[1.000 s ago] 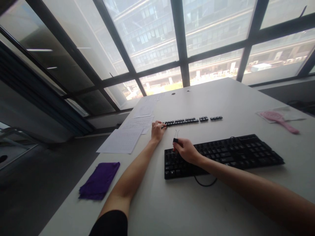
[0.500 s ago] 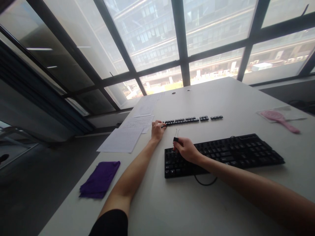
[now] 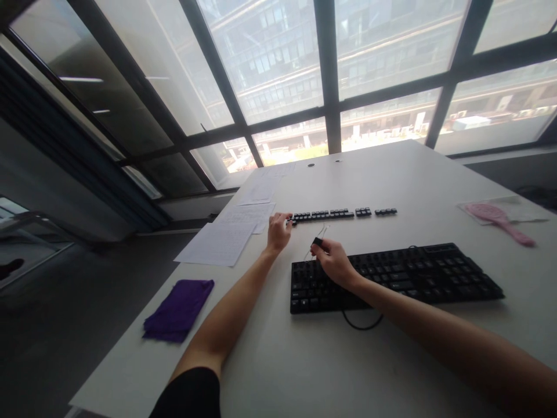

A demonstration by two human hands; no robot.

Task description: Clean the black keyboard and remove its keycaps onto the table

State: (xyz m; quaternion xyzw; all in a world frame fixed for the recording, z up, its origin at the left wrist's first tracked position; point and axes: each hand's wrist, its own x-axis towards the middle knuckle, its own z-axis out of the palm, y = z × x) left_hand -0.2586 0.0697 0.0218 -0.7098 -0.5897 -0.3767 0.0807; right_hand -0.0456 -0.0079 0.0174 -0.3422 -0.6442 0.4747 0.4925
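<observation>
My right hand point(image 3: 334, 261) hovers over the far left corner of a black keyboard point(image 3: 391, 277) and grips a small black binder clip point(image 3: 318, 241) with wire handles. My left hand point(image 3: 278, 230) rests on the white table point(image 3: 304, 360) at the left end of a row of loose black keycaps point(image 3: 331, 214); its fingertips touch the first keycap. Whether it pinches that keycap is too small to tell. The keyboard's cable loops out below its front edge.
Several paper sheets point(image 3: 226, 241) lie left of my left hand. A folded purple cloth point(image 3: 178, 310) sits near the table's left edge. A pink hairbrush point(image 3: 500, 219) lies on a sheet at the far right. Large windows rise behind the table.
My right hand lifted slightly away from the keyboard toward the keycap row, tilting the binder clip. My left hand stayed at the row's end. The view shifted a little.
</observation>
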